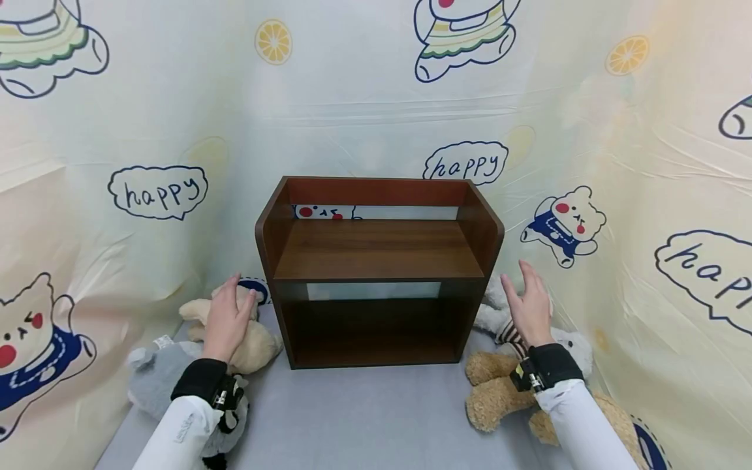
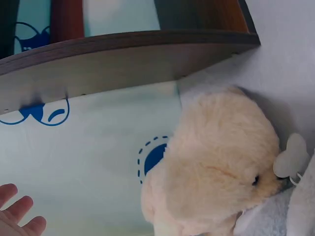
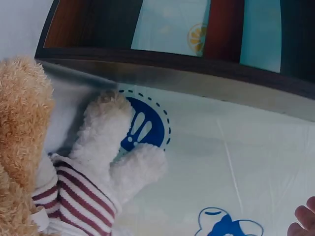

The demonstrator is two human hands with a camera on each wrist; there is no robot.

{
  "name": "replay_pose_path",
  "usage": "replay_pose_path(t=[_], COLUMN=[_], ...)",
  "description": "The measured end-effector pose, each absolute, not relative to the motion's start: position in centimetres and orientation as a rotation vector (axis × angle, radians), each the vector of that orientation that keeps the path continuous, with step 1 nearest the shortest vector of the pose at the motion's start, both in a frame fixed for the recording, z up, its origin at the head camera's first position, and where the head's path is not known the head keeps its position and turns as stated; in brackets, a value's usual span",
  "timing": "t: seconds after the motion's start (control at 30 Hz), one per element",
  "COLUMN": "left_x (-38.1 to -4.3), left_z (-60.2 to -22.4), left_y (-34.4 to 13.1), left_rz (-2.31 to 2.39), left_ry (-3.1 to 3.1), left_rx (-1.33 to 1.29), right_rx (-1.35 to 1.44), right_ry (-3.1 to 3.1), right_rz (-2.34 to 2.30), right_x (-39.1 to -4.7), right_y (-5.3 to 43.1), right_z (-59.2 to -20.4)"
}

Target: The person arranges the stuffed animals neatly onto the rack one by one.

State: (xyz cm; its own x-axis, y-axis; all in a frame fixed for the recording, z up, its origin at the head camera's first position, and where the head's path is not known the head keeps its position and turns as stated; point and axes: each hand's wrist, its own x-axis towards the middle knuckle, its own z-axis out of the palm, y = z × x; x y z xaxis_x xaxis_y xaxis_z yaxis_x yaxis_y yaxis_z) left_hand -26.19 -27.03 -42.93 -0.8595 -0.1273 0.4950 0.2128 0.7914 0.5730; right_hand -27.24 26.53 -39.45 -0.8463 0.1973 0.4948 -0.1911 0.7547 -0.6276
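Note:
A dark brown wooden shelf (image 1: pixel 378 251) with two levels stands on the grey surface, nothing on its boards. My left hand (image 1: pixel 228 321) hovers to its left, fingers extended, over a cream plush toy (image 1: pixel 258 346); the left wrist view shows that cream plush (image 2: pixel 216 162) beside the shelf's side. On the other side, my right hand (image 1: pixel 529 307) is held up with fingers straight, overlapping a white plush toy in a striped shirt (image 3: pixel 83 196). Below that hand lies a curly brown plush bear (image 1: pixel 496 391). Neither hand holds anything.
A grey plush toy (image 1: pixel 158 378) lies by the left forearm, with another grey-and-white plush (image 1: pixel 235 424) partly hidden under the wrist. A printed cloth (image 1: pixel 352 85) with cartoon bears and "happy" bubbles hangs behind and around the grey surface (image 1: pixel 352 418).

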Motion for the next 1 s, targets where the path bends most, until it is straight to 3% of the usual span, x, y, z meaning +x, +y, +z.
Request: replay_pose_path(t=[1.0], left_x=[-24.1], left_z=[-40.5], left_y=[-27.8], left_rz=[-1.504], left_ry=[-2.446], left_rx=[0.209], right_rx=[0.055], right_ry=[-2.293], right_rz=[1.315], right_x=[-27.5], right_y=[23.2], right_z=[-35.3])
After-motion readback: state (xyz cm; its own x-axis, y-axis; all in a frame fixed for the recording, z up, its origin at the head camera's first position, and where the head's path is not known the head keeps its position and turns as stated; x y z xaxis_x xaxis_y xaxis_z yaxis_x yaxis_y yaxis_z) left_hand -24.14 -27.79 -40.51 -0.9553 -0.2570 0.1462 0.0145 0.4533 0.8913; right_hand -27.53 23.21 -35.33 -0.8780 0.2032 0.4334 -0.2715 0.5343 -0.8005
